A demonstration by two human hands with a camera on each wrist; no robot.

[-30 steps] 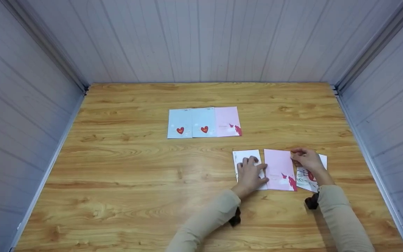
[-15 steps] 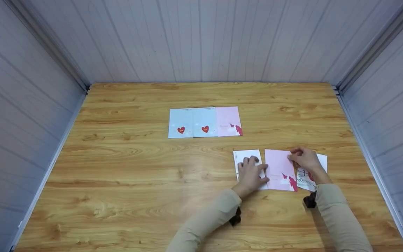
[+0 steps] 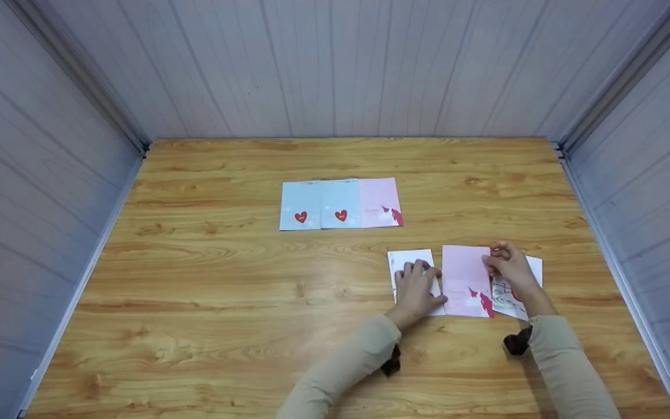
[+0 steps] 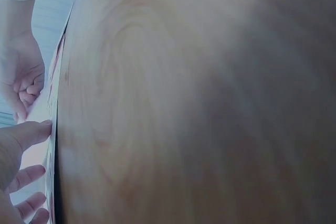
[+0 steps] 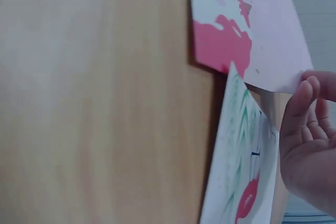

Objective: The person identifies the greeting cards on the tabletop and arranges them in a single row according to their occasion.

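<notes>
From the head view, the left hand (image 3: pixel 418 288) rests flat, fingers straight, on a white card (image 3: pixel 409 260), while the right hand (image 3: pixel 508 266) pinches the pink card's (image 3: pixel 465 279) right edge, near right on the wooden bench (image 3: pixel 224 291). It seems mid-lift; next comes a clean raise. Three cards (image 3: pixel 341 203) lie farther off, and grey panelled walls (image 3: pixel 335 64) enclose the bench.

The left wrist view shows straight fingers (image 4: pixel 26 135) at a card edge.

The right wrist view shows curled fingers (image 5: pixel 302 103) at the pink card (image 5: pixel 273 40), above a patterned card (image 5: pixel 247 156).

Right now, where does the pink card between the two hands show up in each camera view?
Head: the pink card lies lower right of centre, between both hands.
Left wrist: only a thin edge-on sliver at far left; identity uncertain.
Right wrist: upper right, its edge at the fingertips.
Shared landmark: the right hand, in all three views.
</notes>
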